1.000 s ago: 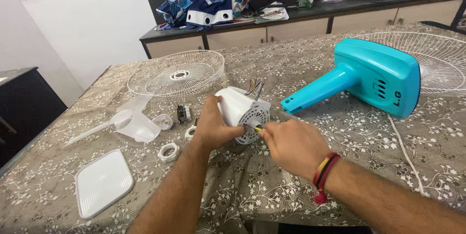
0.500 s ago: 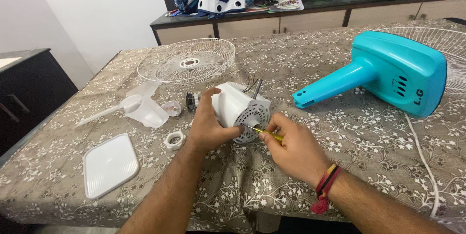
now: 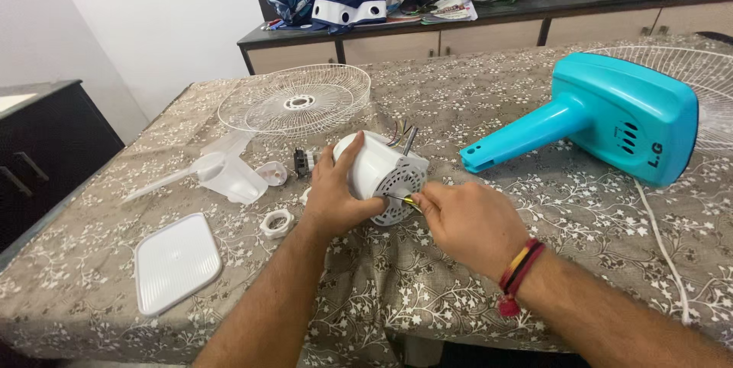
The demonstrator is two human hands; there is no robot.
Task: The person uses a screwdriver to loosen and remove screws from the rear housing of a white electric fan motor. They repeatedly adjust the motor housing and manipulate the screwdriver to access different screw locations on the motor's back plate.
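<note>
**Fan motor being steadied while a screwdriver is being worked at its face**

The white fan motor (image 3: 382,173) is being held on its side near the middle of the table (image 3: 534,261), on the flowered cloth, between the white fan grille (image 3: 294,101) and the turquoise fan body (image 3: 611,120). It is being clasped around its smooth round shell by the left hand (image 3: 332,196), thumb over the top and fingers wrapped behind. A small yellow-handled screwdriver (image 3: 401,200) is being pinched in the closed right hand (image 3: 466,219), its tip being pressed against the slotted end plate.

The motor is judged to be dense and heavy for its bulk, rigid, and prone to rolling; the glossy shell may be slippery. It is best being gripped around the casing, away from the loose wires (image 3: 397,133) and the shaft (image 3: 410,140), which could be bent or pulled.
</note>
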